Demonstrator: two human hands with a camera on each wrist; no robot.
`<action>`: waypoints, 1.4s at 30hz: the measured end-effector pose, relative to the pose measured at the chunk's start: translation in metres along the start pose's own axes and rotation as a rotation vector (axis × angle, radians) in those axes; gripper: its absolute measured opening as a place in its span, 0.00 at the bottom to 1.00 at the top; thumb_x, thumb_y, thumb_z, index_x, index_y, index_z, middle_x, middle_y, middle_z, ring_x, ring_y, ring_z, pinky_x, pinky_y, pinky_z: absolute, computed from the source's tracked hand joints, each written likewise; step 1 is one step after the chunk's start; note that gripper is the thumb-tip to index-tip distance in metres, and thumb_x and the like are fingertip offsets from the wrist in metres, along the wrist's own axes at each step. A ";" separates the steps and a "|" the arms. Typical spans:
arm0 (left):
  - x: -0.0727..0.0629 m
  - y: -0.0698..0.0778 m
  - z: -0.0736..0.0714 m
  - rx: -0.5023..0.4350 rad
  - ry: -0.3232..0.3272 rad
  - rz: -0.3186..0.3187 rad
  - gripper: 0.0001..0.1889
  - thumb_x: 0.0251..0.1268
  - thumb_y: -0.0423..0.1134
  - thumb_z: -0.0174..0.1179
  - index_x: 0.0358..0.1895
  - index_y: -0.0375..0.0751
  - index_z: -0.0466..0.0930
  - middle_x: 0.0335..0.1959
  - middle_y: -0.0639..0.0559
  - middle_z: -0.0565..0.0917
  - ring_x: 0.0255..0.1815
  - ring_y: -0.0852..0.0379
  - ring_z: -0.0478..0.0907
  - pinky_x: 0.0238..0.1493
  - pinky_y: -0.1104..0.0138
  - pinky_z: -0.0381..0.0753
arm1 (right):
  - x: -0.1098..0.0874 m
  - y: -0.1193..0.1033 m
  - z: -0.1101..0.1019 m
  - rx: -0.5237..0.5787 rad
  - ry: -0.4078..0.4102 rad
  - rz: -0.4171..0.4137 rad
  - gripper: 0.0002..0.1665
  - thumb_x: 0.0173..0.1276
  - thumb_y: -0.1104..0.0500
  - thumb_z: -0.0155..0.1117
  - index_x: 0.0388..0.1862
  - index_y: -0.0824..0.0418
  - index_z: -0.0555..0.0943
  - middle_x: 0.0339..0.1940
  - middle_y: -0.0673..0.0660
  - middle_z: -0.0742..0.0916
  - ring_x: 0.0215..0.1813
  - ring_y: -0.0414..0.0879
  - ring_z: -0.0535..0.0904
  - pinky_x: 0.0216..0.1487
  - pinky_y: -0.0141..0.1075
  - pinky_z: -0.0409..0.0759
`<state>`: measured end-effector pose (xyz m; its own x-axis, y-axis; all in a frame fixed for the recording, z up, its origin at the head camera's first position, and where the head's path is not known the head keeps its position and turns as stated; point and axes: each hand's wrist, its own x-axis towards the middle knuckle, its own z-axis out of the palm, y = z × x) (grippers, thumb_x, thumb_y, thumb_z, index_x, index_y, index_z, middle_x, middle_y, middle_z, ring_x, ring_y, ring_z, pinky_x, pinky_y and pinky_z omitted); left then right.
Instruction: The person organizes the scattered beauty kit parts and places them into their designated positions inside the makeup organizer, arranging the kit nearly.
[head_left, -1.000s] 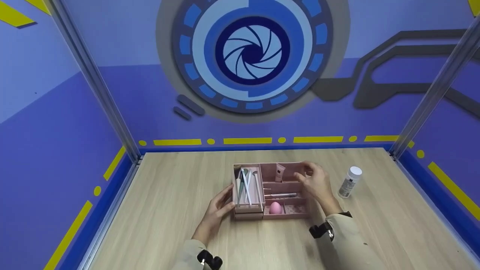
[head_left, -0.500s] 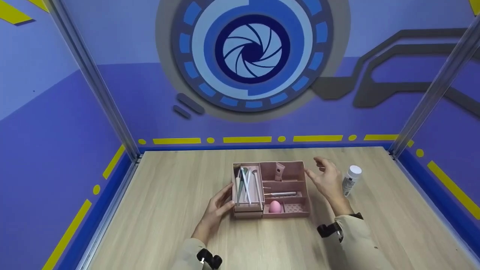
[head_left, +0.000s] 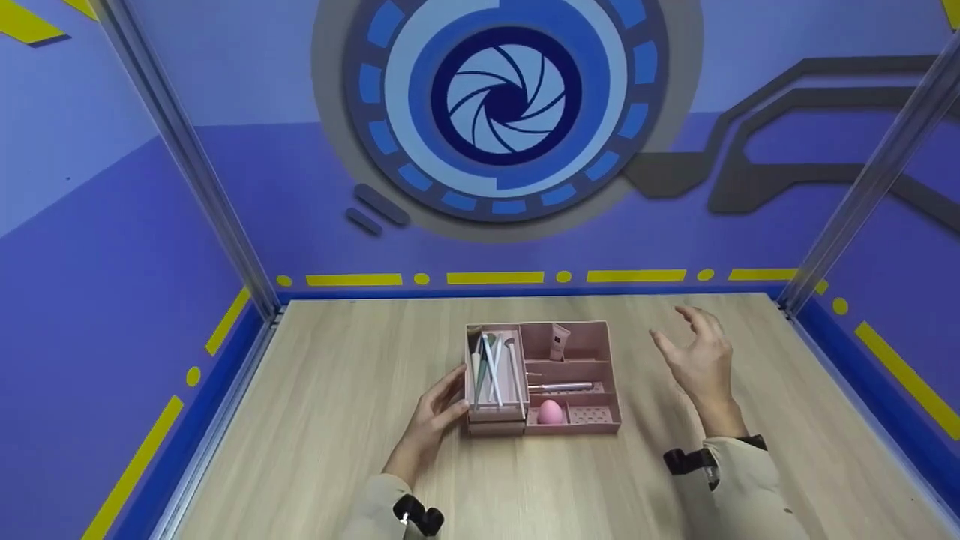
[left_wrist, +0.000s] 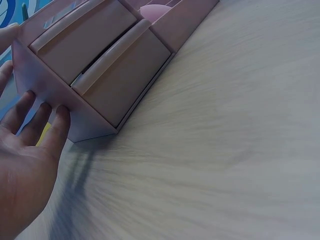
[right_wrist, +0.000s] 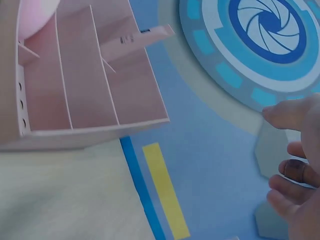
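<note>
A pink desk organizer (head_left: 611,375) stands on the wooden table. My left hand (head_left: 431,420) rests against its left side; in the left wrist view the fingertips (left_wrist: 61,117) touch the side wall by two small drawers (left_wrist: 122,77). To the right of the organizer, apart from it, my right hand (head_left: 701,360) is raised with fingers spread, holding nothing. Several makeup brushes (head_left: 495,375) lie in the organizer's left top tray. Its right compartments hold a pink tube (head_left: 558,343), another brush (head_left: 566,387) and a pink egg-shaped makeup sponge (head_left: 550,412). The white-capped bottle is hidden behind my right hand.
The wooden table (head_left: 345,360) is bounded by a blue back wall (head_left: 255,202) and side walls, with metal posts (head_left: 217,202) at the corners. A yellow-dashed strip (head_left: 491,279) runs along the back wall's foot.
My right hand has moved away from the organizer's right side, out to the right, and now covers the white-capped bottle. The left hand and organizer have stayed in place.
</note>
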<state>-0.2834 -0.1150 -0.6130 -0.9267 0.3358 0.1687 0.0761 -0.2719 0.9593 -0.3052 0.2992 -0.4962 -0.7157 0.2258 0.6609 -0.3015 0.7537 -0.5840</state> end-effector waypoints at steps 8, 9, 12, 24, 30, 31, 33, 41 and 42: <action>0.002 -0.001 -0.002 0.004 0.000 0.005 0.36 0.66 0.35 0.59 0.76 0.41 0.55 0.77 0.41 0.56 0.77 0.43 0.53 0.73 0.59 0.63 | 0.001 0.010 -0.012 -0.001 0.042 -0.005 0.32 0.50 0.63 0.78 0.55 0.68 0.79 0.55 0.68 0.82 0.56 0.64 0.77 0.56 0.60 0.75; 0.002 -0.001 -0.002 0.009 -0.001 0.006 0.36 0.66 0.35 0.59 0.76 0.41 0.55 0.77 0.41 0.56 0.77 0.42 0.53 0.73 0.59 0.63 | 0.001 0.011 -0.013 -0.002 0.042 0.001 0.31 0.50 0.63 0.78 0.55 0.68 0.79 0.55 0.68 0.82 0.55 0.64 0.77 0.55 0.59 0.75; 0.002 -0.002 -0.002 0.032 -0.005 0.021 0.36 0.66 0.34 0.59 0.76 0.40 0.55 0.77 0.40 0.56 0.77 0.41 0.53 0.73 0.59 0.62 | 0.001 0.014 -0.016 -0.003 0.042 0.019 0.31 0.51 0.63 0.78 0.55 0.68 0.79 0.55 0.68 0.81 0.54 0.64 0.77 0.54 0.59 0.75; 0.001 0.000 -0.001 -0.003 -0.013 0.019 0.36 0.67 0.33 0.58 0.76 0.38 0.55 0.77 0.38 0.55 0.77 0.41 0.53 0.74 0.58 0.60 | 0.002 0.022 -0.025 -0.025 0.013 0.133 0.32 0.55 0.59 0.75 0.58 0.65 0.78 0.58 0.66 0.80 0.58 0.64 0.76 0.55 0.61 0.75; 0.001 0.001 0.000 -0.026 -0.008 0.005 0.36 0.67 0.32 0.58 0.76 0.38 0.54 0.77 0.38 0.54 0.77 0.41 0.53 0.74 0.59 0.61 | 0.000 0.029 -0.027 -0.033 -0.017 0.190 0.32 0.57 0.57 0.74 0.61 0.64 0.76 0.60 0.66 0.79 0.61 0.63 0.75 0.58 0.61 0.74; 0.001 0.001 0.001 -0.028 -0.009 0.004 0.36 0.67 0.32 0.58 0.76 0.38 0.54 0.77 0.38 0.54 0.77 0.41 0.53 0.74 0.58 0.61 | -0.001 0.030 -0.027 -0.032 -0.020 0.196 0.32 0.57 0.57 0.74 0.61 0.64 0.76 0.60 0.66 0.79 0.61 0.63 0.74 0.58 0.61 0.74; 0.001 0.001 0.001 -0.032 -0.007 0.002 0.36 0.67 0.32 0.58 0.76 0.38 0.54 0.77 0.38 0.54 0.77 0.41 0.53 0.74 0.58 0.61 | -0.001 0.032 -0.027 -0.032 -0.027 0.207 0.33 0.58 0.57 0.73 0.61 0.63 0.76 0.61 0.66 0.78 0.62 0.63 0.74 0.59 0.61 0.73; 0.000 0.003 0.001 -0.024 -0.008 0.003 0.36 0.66 0.33 0.59 0.76 0.38 0.54 0.77 0.39 0.56 0.77 0.41 0.54 0.73 0.60 0.63 | -0.003 0.042 -0.028 -0.042 -0.038 0.215 0.33 0.58 0.57 0.73 0.61 0.65 0.76 0.61 0.67 0.78 0.62 0.64 0.74 0.61 0.61 0.72; 0.000 0.003 0.001 -0.020 -0.010 0.009 0.36 0.66 0.33 0.59 0.76 0.38 0.54 0.77 0.38 0.56 0.77 0.41 0.54 0.73 0.61 0.63 | -0.004 0.043 -0.028 -0.044 -0.043 0.221 0.33 0.58 0.57 0.73 0.62 0.65 0.75 0.61 0.67 0.78 0.62 0.64 0.73 0.61 0.61 0.72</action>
<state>-0.2832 -0.1145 -0.6102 -0.9223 0.3422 0.1795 0.0767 -0.2932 0.9530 -0.2979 0.3484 -0.5107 -0.7879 0.3623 0.4981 -0.1075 0.7154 -0.6904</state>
